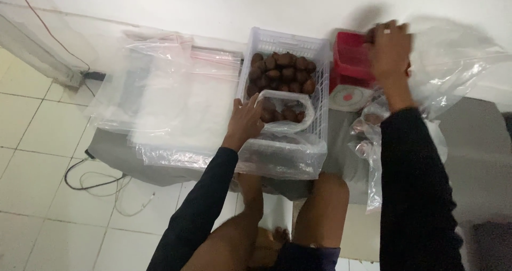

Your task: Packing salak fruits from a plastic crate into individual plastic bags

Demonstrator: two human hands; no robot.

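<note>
Hands: our left hand (244,122) lay with fingers spread on the rim of the clear bag (285,111) inside the white basket (319,89); our right hand (391,51) was up at the red container (352,63), fingers curled around its edge together with a blurred clear plastic sheet (453,57).

Head view, centre: we saw the white slotted basket standing on the low table (480,137), its far end filled with brown, scaly, rounded fruit (282,68). The clear bag sat in the near part of the basket with its mouth rolled open and a few of the same fruit inside.

Head view, right: the red container stood just beside the basket, with a small round white scale (348,96) in front of it. More filled clear bags (368,127) lay below our right wrist.

Head view, left: flat empty plastic bags (170,100) were piled on the table; cables (96,180) trailed over the tiled floor (32,143).

Handling, as we judged it: the bag looked thin, soft and slippery, sagging under its load, so we would hold it by the rolled rim with support from beneath. The fruit seemed firm and rough-skinned, easy to pinch singly.
</note>
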